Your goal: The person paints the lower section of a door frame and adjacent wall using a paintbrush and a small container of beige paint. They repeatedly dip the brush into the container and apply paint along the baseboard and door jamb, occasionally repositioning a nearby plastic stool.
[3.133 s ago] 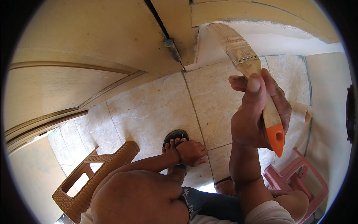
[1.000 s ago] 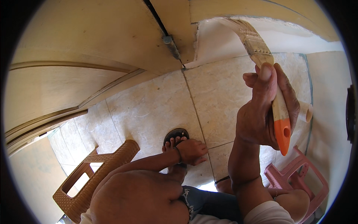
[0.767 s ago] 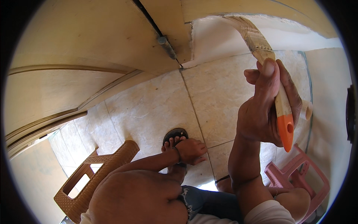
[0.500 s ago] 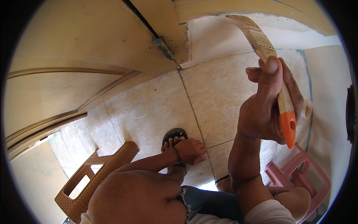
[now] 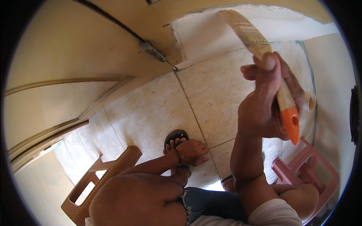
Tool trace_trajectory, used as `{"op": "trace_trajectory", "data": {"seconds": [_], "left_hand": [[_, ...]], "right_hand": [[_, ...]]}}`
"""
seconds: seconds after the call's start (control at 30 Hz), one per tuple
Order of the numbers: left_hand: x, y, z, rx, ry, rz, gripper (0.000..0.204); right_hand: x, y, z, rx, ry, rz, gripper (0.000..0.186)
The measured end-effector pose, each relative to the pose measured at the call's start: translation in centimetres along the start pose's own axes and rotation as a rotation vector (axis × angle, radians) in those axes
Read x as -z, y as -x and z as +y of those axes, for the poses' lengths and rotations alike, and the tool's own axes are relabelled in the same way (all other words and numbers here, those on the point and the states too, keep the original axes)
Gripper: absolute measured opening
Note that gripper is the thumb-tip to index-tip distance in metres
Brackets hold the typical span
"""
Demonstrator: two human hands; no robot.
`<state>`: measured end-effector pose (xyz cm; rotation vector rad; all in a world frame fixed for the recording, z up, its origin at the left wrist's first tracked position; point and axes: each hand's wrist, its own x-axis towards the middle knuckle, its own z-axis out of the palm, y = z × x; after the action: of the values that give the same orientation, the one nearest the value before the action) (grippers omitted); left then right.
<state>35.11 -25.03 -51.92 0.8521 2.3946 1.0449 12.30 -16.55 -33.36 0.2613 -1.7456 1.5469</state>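
Note:
A flat paintbrush (image 5: 252, 35) with a pale wooden handle and an orange end is in the grip of my right hand (image 5: 260, 107), raised at the right. Its bristles point up and left, their tip at the white wall (image 5: 203, 35) close under a beige edge. Whether the bristles touch cannot be told. My left hand (image 5: 191, 151) hangs low beside my sandaled foot (image 5: 176, 141), fingers loosely curled with the thumb apart, and I see nothing in it. A dark band circles that wrist.
A beige panelled door (image 5: 75, 49) with a metal hinge (image 5: 152, 51) fills the upper left. Brown woven-pattern plastic (image 5: 124, 162) stands at lower left, a pink plastic stool (image 5: 290, 169) at lower right. A tan roll (image 5: 310, 101) lies by the right wall (image 5: 335, 75). Tiles (image 5: 151, 109) cover the floor.
The paintbrush and my right hand have shifted slightly up and left in view, while the door and hinge moved left. My left hand has stayed by the foot.

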Motion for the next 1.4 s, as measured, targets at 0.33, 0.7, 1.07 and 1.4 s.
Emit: {"op": "trace_trajectory", "data": {"seconds": [0.33, 0.7, 1.07, 1.4], "left_hand": [[15.5, -0.9, 1.3, 0.037, -0.872, 0.987, 0.083], [34.8, -3.5, 3.0, -0.098, -1.677, 0.747, 0.045], [35.9, -4.3, 3.9, 0.064, -1.9, 0.481, 0.061], [36.0, -3.9, 3.2, 0.051, -1.851, 0.551, 0.048]], "right_hand": [[5.9, -4.9, 4.5, 0.035, -0.111, 0.138, 0.022], [9.3, -5.6, 5.2, -0.079, -0.079, 0.245, 0.016], [13.2, -5.7, 8.5, -0.033, -0.091, 0.08, 0.019], [10.1, -5.2, 6.7, -0.092, -0.031, 0.193, 0.024]]}}
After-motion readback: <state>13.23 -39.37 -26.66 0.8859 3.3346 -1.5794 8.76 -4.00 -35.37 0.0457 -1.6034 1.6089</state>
